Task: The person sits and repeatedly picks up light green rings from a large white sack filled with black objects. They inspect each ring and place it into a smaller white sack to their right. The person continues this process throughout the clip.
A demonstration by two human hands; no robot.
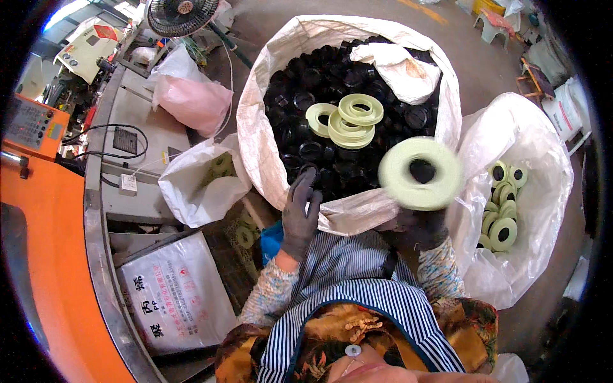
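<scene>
A large white woven sack full of black plastic parts stands before me. Several pale green plastic rings lie on the black parts. At the sack's near left rim is my left hand, in a dark glove, its fingertips over a black part; whether it grips one I cannot tell. In my gloved right hand, blurred at the near right rim, is a pale green ring with a dark centre. A clear-lined white bag to the right holds similar rings with black centres.
An orange and grey machine fills the left side. Between it and the big sack are a smaller white sack with green parts and a pink plastic bag. A fan stands at the top left. A white cloth lies on the black parts.
</scene>
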